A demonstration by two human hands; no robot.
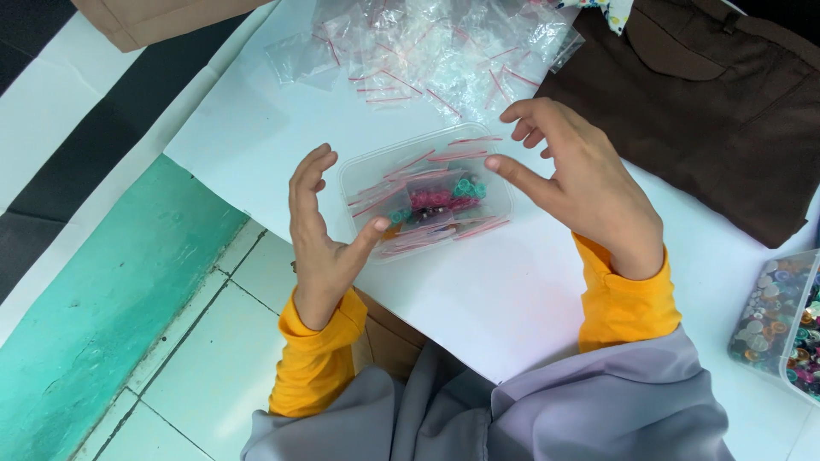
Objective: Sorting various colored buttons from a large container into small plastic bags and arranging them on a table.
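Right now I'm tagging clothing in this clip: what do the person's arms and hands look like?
Both hands, left hand and right hand, are bare: no gloves, no rings visible. Each arm wears a yellow-orange long sleeve with a ribbed cuff; loose grey fabric drapes over the upper arms.

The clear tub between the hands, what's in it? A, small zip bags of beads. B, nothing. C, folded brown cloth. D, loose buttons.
A: the tub holds small clear zip bags with red seal strips and teal and pink beads inside, with the left hand and right hand open on either side of it.
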